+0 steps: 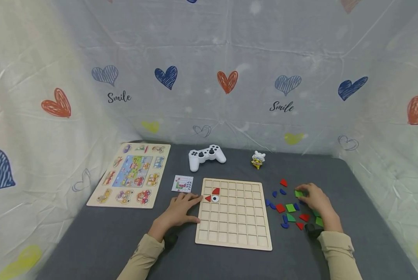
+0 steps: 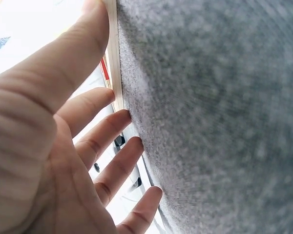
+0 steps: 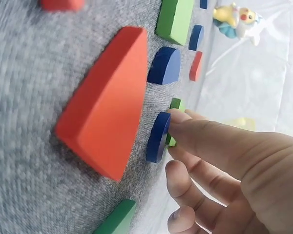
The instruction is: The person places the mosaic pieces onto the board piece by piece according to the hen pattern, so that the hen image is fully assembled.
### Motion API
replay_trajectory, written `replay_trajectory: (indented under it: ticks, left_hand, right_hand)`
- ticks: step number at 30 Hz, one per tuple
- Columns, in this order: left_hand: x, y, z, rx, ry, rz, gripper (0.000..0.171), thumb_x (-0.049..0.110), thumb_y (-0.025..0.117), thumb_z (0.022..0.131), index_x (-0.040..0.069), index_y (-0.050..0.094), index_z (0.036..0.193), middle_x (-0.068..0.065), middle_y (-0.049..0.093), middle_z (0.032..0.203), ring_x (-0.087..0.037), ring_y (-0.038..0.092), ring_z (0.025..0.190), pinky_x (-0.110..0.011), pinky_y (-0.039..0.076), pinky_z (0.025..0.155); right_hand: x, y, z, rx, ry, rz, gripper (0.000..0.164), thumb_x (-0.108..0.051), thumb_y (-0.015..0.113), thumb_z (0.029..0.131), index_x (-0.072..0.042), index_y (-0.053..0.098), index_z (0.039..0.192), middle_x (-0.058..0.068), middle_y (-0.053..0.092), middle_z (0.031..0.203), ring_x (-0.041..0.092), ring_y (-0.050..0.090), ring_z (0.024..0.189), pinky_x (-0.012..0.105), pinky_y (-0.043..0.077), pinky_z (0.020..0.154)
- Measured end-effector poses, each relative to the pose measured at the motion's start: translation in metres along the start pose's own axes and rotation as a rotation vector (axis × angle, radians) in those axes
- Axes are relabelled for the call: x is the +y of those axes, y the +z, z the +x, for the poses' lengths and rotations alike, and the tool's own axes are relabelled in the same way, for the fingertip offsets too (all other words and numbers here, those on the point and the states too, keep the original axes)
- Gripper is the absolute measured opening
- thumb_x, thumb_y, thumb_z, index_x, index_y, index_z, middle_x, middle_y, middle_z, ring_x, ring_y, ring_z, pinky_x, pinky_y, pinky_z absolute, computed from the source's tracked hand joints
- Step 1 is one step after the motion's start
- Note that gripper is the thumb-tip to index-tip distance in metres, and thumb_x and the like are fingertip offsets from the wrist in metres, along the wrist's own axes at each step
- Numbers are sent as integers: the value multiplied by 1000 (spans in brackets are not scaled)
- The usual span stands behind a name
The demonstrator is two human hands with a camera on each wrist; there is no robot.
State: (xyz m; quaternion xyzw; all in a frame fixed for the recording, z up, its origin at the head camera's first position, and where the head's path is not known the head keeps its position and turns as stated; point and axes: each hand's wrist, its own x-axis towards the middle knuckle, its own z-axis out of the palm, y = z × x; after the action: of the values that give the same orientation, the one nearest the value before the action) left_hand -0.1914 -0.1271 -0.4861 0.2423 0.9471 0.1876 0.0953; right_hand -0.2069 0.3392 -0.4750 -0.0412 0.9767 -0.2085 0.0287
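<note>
A wooden grid board [image 1: 237,217] lies in the middle of the table. Two red pieces and a white round piece with a dark centre [image 1: 215,198] sit in its upper left squares. My left hand [image 1: 181,210] rests at the board's left edge, fingers spread, with the thumb against its side [image 2: 114,53]. Over the loose pieces at the right, my right hand [image 1: 314,198] pinches a light green square block [image 1: 299,193] between thumb and fingertips. In the right wrist view, the thumb and a blue piece [image 3: 158,139] partly hide this block. A red piece [image 3: 107,107] lies nearer that camera.
Several red, blue and green pieces, among them a red square [image 1: 280,208], lie right of the board. Behind are a white game controller [image 1: 207,156] and a small figurine [image 1: 258,159]. A pattern card [image 1: 182,183] and a picture puzzle board [image 1: 130,175] lie left.
</note>
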Motion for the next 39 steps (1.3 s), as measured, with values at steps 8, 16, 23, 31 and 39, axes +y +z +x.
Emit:
replay_trajectory:
  ticks: [8,16,23,31,39]
  left_hand:
    - [0,0,0,-4,7,9,78,45,72,75,19,41,141,-6,44,137,-30,37,118,-58,27,96]
    - [0,0,0,-1,1,3,78,45,72,74,20,42,141,-6,44,137,-30,37,117,-57,27,95]
    - [-1,1,0,-6,-5,5,79,46,72,75,20,40,142,-5,43,138,-30,36,119,-56,26,97]
    - [-1,0,-1,-2,11,-2,78,45,71,75,19,41,142,-6,43,137,-30,37,118,-57,27,96]
    - [-1,1,-1,-6,15,13,78,46,70,76,20,40,142,-7,43,138,-30,37,117,-56,27,95]
  right_hand:
    - [-10,6,-3,20,-28,34,30,-13,67,84,0,64,111,22,56,103,32,54,81,44,44,64]
    - [-39,14,-3,36,-57,85,30,-13,66,85,-2,63,113,18,56,103,15,45,66,29,37,54]
    - [-66,25,1,42,-108,104,29,-13,67,84,-5,64,112,14,57,102,14,44,63,29,37,52]
    - [-94,37,4,8,-119,124,30,-17,69,83,-9,65,111,10,57,103,13,44,62,29,37,51]
    - [-119,47,4,1,-167,139,28,-17,72,81,-11,67,108,8,58,99,12,43,62,27,37,50]
